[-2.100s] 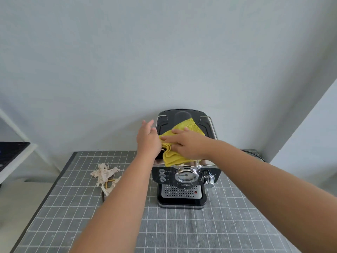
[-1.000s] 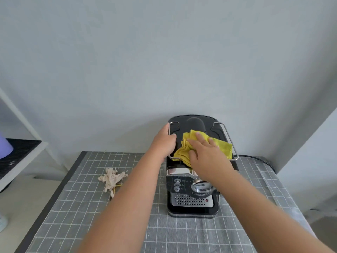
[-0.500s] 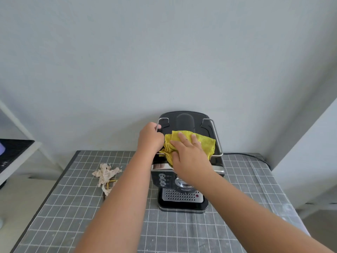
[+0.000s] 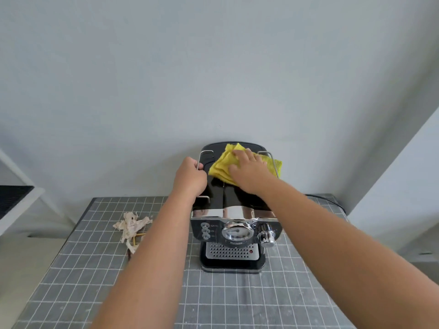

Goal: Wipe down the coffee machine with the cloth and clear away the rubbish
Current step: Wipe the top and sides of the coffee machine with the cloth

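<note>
Since the earlier frame, the folded yellow microfibre cloth point(image 4: 226, 167) has shifted from the front-middle of the machine top to its rear, and the black glossy front part of that top is now uncovered. Right hand point(image 4: 249, 173) lies flat on the cloth with fingers extended, pressing it against the top; one corner of the cloth overhangs the right wire rail point(image 4: 273, 162). Left hand point(image 4: 190, 178) has its fingers curled round the left wire rail point(image 4: 200, 160) and grips it. Both hands sit a short way apart, neither touching the other.

The black and chrome espresso coffee machine point(image 4: 235, 233) stands at the rear centre of the worktop point(image 4: 237, 305), which is covered with a grey grid-pattern mat, its back against the pale wall point(image 4: 213, 67). The crumpled beige paper rubbish point(image 4: 130, 227) lies on the mat near the left edge of the worktop, well apart from the machine, with thin yellow sticks point(image 4: 139, 236) beneath it. A black power cable point(image 4: 330, 201) runs along the rear right corner.
</note>
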Available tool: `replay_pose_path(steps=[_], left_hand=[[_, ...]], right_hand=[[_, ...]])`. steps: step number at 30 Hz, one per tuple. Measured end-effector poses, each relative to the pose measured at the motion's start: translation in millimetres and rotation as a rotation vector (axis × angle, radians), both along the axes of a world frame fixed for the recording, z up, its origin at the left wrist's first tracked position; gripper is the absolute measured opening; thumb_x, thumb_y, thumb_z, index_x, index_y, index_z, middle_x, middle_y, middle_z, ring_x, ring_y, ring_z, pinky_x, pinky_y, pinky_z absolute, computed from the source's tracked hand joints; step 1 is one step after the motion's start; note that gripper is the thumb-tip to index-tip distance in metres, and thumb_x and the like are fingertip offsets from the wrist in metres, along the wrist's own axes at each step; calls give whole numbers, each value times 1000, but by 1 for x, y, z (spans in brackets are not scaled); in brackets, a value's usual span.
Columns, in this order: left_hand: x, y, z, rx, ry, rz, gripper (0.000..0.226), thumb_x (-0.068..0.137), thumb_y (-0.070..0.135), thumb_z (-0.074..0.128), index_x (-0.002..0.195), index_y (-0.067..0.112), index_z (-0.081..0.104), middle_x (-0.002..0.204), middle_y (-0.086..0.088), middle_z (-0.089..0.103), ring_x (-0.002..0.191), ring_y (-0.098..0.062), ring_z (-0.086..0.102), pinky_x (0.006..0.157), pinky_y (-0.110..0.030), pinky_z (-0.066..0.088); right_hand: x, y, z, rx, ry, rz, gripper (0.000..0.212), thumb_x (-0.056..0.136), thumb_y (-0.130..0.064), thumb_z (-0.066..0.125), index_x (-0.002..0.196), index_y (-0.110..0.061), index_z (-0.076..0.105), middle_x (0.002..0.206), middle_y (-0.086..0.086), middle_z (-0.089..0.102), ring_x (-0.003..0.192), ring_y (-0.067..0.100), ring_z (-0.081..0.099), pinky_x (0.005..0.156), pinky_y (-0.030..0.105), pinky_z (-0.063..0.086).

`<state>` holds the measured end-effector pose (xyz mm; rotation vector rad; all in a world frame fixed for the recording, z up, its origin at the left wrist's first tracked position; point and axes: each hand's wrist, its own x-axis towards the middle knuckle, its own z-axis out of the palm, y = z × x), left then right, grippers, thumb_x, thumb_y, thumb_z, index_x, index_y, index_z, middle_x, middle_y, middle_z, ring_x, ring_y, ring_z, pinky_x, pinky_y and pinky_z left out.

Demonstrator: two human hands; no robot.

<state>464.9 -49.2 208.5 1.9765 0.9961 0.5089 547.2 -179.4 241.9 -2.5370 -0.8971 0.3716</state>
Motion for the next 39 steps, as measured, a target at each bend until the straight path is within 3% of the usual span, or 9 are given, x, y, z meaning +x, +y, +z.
replay_pose_path(steps=[6, 9, 14, 17, 20, 24, 27, 31, 39], left_hand=[[0, -4, 0, -66, -67, 18, 11, 95, 16, 48, 103, 11, 54, 98, -3, 56, 89, -21, 50, 71, -29, 35], [1, -6, -1, -135, -135, 44, 13, 97, 19, 48, 103, 9, 54, 92, -2, 52, 78, -15, 46, 59, -27, 33], [2, -4, -2, -87, -89, 11, 14, 95, 19, 47, 103, 8, 52, 89, -1, 51, 83, -21, 47, 65, -31, 34], [0, 0, -3, 30, 15, -37, 12, 94, 20, 42, 96, 10, 48, 87, -4, 52, 81, -24, 48, 61, -31, 34], [-2, 2, -3, 79, 58, -56, 12, 96, 22, 39, 94, 12, 46, 86, -4, 51, 84, -26, 48, 56, -30, 30], [-3, -1, -3, 100, 69, -40, 12, 96, 22, 39, 94, 12, 45, 88, -4, 51, 84, -26, 49, 55, -31, 30], [-1, 1, -6, 108, 57, -19, 15, 95, 23, 40, 93, 10, 46, 85, -5, 51, 81, -26, 49, 56, -31, 30], [1, 3, -8, 120, 61, -36, 15, 95, 23, 39, 87, 12, 43, 80, -4, 48, 77, -26, 47, 53, -31, 28], [-1, 1, -5, 129, 81, -39, 13, 95, 22, 38, 90, 12, 45, 82, -4, 50, 83, -28, 49, 53, -31, 28]], right_hand=[[-12, -22, -3, -81, -36, -31, 47, 99, -33, 28, 144, -23, 24, 159, 16, 2, 142, 49, 6, 115, 60, 14], [-39, -36, -1, -222, -24, -94, 57, 99, -45, 22, 151, -25, 11, 158, 22, 2, 142, 48, 10, 115, 55, 18], [-24, -24, -2, -148, -69, -164, 67, 95, -48, 21, 152, -14, 10, 147, 29, 31, 134, 42, 33, 108, 50, 31], [0, -8, -5, -171, -32, -126, 71, 88, -55, 13, 150, -20, 13, 155, 29, 13, 142, 46, 14, 115, 56, 17], [10, -4, -6, -115, 20, -148, 64, 94, -50, 22, 150, -22, 11, 157, 27, 0, 146, 43, 1, 118, 52, 5], [1, -10, -5, -92, -4, -123, 63, 96, -46, 23, 151, -16, 11, 157, 26, 2, 145, 45, 1, 118, 54, 6], [-14, -15, -18, -142, -31, -97, 72, 86, -53, 8, 147, -16, 19, 156, 29, 6, 142, 51, 3, 117, 58, 8], [-9, -20, -13, -133, -15, -97, 67, 93, -54, 25, 149, -19, 15, 154, 29, 10, 142, 48, 9, 116, 54, 14], [11, -7, 1, -107, 5, -101, 68, 94, -52, 28, 151, -20, 9, 157, 26, 1, 146, 42, 0, 118, 52, 7]])
